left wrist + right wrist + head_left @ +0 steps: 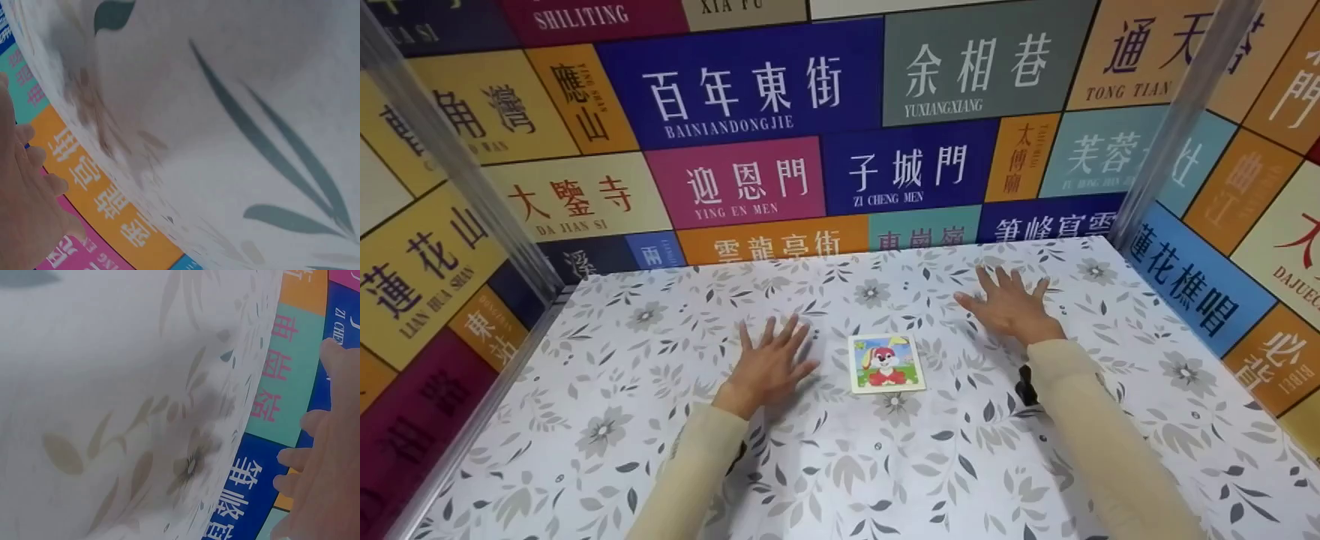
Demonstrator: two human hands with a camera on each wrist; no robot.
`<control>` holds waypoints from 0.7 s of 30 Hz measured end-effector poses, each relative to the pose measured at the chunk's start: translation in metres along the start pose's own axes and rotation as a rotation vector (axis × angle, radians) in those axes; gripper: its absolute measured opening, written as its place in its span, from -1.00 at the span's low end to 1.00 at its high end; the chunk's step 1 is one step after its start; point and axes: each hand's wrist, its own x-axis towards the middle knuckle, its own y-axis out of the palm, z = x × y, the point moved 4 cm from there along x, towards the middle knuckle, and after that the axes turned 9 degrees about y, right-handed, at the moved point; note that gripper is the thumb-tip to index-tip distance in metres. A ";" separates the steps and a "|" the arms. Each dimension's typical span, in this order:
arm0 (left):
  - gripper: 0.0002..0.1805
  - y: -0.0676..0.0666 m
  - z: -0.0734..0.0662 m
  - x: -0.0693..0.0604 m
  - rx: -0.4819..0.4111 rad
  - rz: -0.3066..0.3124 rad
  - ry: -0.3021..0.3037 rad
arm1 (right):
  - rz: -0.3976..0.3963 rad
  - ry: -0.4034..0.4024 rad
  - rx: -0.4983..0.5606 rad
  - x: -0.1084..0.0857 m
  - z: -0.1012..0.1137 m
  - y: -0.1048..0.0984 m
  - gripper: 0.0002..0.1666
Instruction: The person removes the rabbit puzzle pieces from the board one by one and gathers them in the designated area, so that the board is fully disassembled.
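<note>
A small square picture [886, 364] of a red and white cartoon rabbit on a green and blue ground, with a pale border, lies flat on the patterned tabletop. To its left my left hand [769, 367] is spread palm down with fingers apart, holding nothing. My right hand [1011, 306] is spread in the same way, farther off to the picture's upper right. Neither hand touches the picture. In the left wrist view, the left hand [34, 197] shows at the left edge; the right hand [332, 439] appears at the right edge of its own wrist view.
The white tabletop [607, 480] carries grey flowers and leaves. Behind it and at both sides stand panels of coloured blocks with Chinese lettering [742, 90]. Clear upright posts [1177, 127] rise near the table's back corners. Beige sleeves cover both arms.
</note>
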 end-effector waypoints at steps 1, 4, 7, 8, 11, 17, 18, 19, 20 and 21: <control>-0.23 0.002 -0.004 0.001 0.002 0.001 0.015 | -0.002 -0.006 0.005 0.001 0.003 0.001 0.14; -0.24 0.006 -0.015 0.002 0.000 0.011 0.061 | 0.005 -0.031 0.045 0.003 0.012 0.005 0.10; -0.25 0.009 -0.028 0.003 -0.014 0.032 0.116 | 0.030 -0.051 0.128 0.004 0.023 0.007 0.06; -0.25 0.010 -0.033 0.003 -0.021 0.039 0.138 | 0.045 -0.059 0.164 0.004 0.027 0.008 0.04; -0.24 0.011 -0.047 0.005 -0.054 0.067 0.202 | 0.100 -0.077 0.270 0.005 0.039 0.011 -0.01; -0.23 0.014 -0.069 0.010 -0.070 0.120 0.287 | 0.177 -0.122 0.382 0.009 0.063 0.018 -0.08; -0.24 0.015 -0.072 0.011 -0.068 0.128 0.295 | 0.177 -0.129 0.383 0.010 0.067 0.020 -0.09; -0.24 0.016 -0.075 0.012 -0.067 0.133 0.301 | 0.178 -0.133 0.389 0.010 0.070 0.021 -0.11; -0.24 0.016 -0.078 0.013 -0.061 0.138 0.309 | 0.176 -0.141 0.392 0.011 0.073 0.023 -0.14; -0.25 0.017 -0.082 0.014 -0.061 0.143 0.318 | 0.171 -0.147 0.393 0.012 0.075 0.024 -0.17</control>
